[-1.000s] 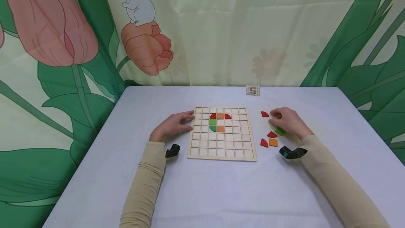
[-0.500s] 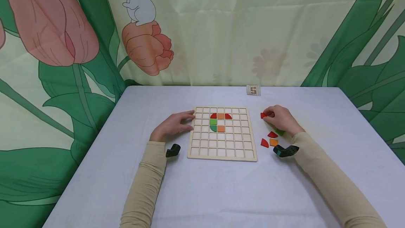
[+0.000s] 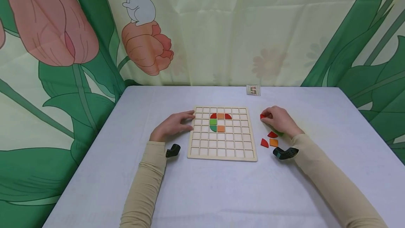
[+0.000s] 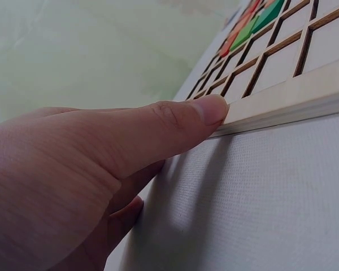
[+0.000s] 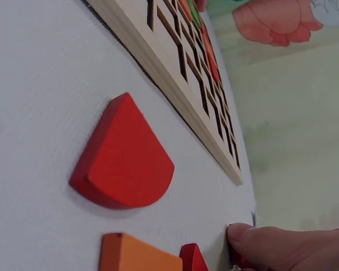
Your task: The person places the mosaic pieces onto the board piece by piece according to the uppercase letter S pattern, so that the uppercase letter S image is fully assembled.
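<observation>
My left hand point(image 3: 173, 125) rests at the left edge of a wooden grid board point(image 3: 221, 153), its thumb tip touching the rim in the left wrist view. Red quarter-circles, orange squares, a green square point(image 3: 213, 121) and a dark green quarter-circle point(image 3: 213, 128) sit in the board's upper cells. To the board's right, my right hand point(image 3: 281, 119) pinches a red quarter-circle block point(image 3: 262, 116) between thumb and fingers, which hide most of it. Below that hand lie two loose red quarter-circles point(image 3: 264, 143), an orange square point(image 3: 273, 143) and a partly hidden green block point(image 3: 279, 133).
A small patterned card point(image 3: 253, 90) lies at the table's back edge, right of centre. Behind the white-covered table point(image 3: 202, 192) hangs a curtain point(image 3: 215, 38) printed with flowers. Black devices point(image 3: 285, 153) are worn at both wrists.
My right hand has moved left onto the far red quarter-circle and now pinches it; that block has shifted slightly toward me. The left hand stays at the board's edge.
</observation>
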A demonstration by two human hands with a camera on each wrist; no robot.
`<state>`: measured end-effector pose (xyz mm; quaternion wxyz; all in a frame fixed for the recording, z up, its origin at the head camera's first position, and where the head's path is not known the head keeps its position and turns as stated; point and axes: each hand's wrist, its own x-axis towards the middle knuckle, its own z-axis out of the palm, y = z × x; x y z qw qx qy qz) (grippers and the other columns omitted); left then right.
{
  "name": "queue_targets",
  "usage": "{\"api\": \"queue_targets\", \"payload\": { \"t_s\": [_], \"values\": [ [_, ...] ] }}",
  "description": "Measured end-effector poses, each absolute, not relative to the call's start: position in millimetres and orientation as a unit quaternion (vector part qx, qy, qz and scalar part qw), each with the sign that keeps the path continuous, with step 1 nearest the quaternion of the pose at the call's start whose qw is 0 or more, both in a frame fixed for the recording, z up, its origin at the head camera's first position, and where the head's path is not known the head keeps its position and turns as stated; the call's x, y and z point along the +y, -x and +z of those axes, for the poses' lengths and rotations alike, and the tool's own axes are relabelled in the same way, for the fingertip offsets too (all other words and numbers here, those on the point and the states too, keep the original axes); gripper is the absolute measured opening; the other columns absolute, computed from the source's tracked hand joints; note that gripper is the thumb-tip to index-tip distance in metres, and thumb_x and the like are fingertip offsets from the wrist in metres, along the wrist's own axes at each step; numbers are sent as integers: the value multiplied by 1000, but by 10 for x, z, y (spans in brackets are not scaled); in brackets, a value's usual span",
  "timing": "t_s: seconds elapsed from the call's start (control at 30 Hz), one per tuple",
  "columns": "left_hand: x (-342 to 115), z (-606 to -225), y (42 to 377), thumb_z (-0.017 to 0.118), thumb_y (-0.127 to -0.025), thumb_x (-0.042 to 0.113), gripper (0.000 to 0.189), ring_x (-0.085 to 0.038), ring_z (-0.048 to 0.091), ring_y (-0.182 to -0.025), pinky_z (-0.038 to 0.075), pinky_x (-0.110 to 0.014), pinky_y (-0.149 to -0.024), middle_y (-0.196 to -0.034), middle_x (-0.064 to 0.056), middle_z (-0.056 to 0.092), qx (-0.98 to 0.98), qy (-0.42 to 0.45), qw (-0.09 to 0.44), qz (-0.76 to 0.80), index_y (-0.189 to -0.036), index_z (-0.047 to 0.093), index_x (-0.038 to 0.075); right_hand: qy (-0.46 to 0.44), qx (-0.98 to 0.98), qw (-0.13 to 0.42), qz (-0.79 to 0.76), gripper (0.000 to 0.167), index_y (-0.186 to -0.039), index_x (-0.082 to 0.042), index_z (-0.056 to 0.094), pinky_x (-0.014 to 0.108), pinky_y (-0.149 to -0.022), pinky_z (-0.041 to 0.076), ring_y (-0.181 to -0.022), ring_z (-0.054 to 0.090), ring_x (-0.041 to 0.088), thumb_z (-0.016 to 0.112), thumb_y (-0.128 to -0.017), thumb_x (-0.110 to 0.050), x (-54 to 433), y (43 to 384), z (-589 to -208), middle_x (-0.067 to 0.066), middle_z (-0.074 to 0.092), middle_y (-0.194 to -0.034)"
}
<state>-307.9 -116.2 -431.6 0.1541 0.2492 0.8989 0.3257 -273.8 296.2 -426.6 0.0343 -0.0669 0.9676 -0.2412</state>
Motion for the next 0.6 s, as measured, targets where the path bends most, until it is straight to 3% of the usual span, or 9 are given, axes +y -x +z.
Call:
{"api": "queue_targets", "payload": {
  "t_s": [0.3, 0.6],
  "values": [
    [-1158, -4301, 3066, 73, -89, 22, 54, -21, 27, -145, 24, -39, -117, -156, 1, 35, 898, -258, 146, 326, -138, 56, 7, 107, 958, 29, -263, 32, -119, 3, 64, 45, -87, 51, -94, 58, 29, 68, -93, -15, 2591, 2611, -4149, 15, 66, -105],
    [-1151, -4305, 3072, 73, -89, 23, 55, -19, 26, -145, 24, -37, -117, -156, 3, 35, 899, -252, 150, 324, -139, 55, 8, 181, 946, 31, -267, 26, -113, 0, 69, 40, -83, 52, -88, 60, 21, 69, -91, -14, 2231, 2496, -4120, 9, 67, -101]
  ]
}}
